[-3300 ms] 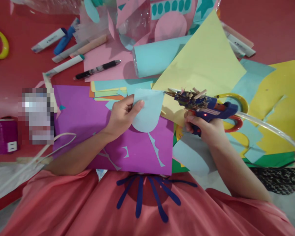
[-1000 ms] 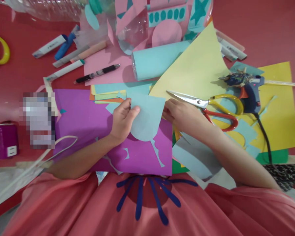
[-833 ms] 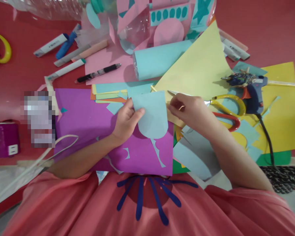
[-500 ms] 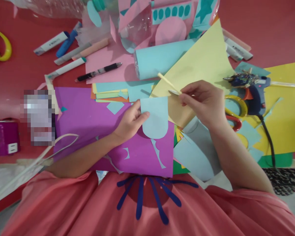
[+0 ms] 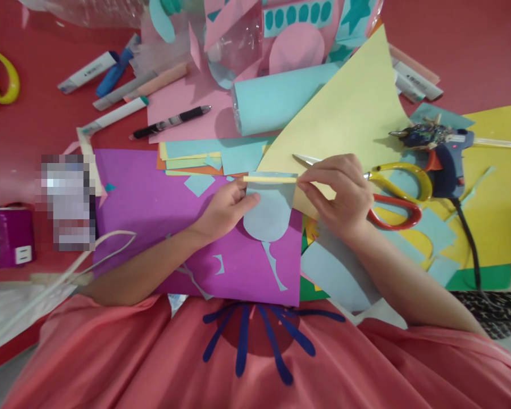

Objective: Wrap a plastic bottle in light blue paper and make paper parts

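Note:
Between thumb and fingers, my left hand [image 5: 230, 207] pinches the left edge of a light blue paper piece [image 5: 267, 213] with a rounded bottom. A thin pale yellow stick [image 5: 270, 179], perhaps a paper strip or tube, lies level across the top of that piece. Its right end is pinched in my right hand [image 5: 338, 193]; its left end reaches the fingers of my left hand. Beneath and beyond my right hand are scissors [image 5: 398, 211] with yellow and red handles, their blade tip showing on the left.
A purple sheet [image 5: 145, 210] lies below my hands, with light blue scraps on it. To the right is a glue gun [image 5: 449, 159] with a black cord. A blue-wrapped cylinder [image 5: 281, 99], pale yellow paper [image 5: 344, 96], a pen [image 5: 170, 122] and several markers lie further back.
My right hand has moved left and slightly down, bringing the yellow stick from a slant above onto the top of the blue paper piece. More of the scissors now shows.

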`<control>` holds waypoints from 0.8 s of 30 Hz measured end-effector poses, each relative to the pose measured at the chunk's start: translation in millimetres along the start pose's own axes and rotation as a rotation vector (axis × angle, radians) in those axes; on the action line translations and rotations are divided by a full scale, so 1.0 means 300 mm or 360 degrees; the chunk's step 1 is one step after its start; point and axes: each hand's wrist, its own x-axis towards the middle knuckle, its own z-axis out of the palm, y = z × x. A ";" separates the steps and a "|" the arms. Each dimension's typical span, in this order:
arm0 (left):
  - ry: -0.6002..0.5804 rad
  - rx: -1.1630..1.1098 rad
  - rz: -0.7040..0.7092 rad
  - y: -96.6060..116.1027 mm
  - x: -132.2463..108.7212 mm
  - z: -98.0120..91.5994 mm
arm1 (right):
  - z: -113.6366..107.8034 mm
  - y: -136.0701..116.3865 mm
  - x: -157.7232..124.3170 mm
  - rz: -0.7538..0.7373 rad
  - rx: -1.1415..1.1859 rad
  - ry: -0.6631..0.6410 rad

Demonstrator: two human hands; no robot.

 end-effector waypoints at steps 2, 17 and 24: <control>0.0023 0.0044 0.0001 -0.005 -0.001 0.000 | 0.006 0.009 -0.007 -0.0046 -0.0084 0.0021; 0.0051 0.0147 -0.0070 -0.001 -0.008 0.000 | 0.035 0.032 -0.009 -0.0446 -0.0373 0.0372; 0.0028 0.0165 -0.0024 -0.006 -0.004 0.000 | 0.025 0.014 0.000 -0.0410 -0.0260 0.0333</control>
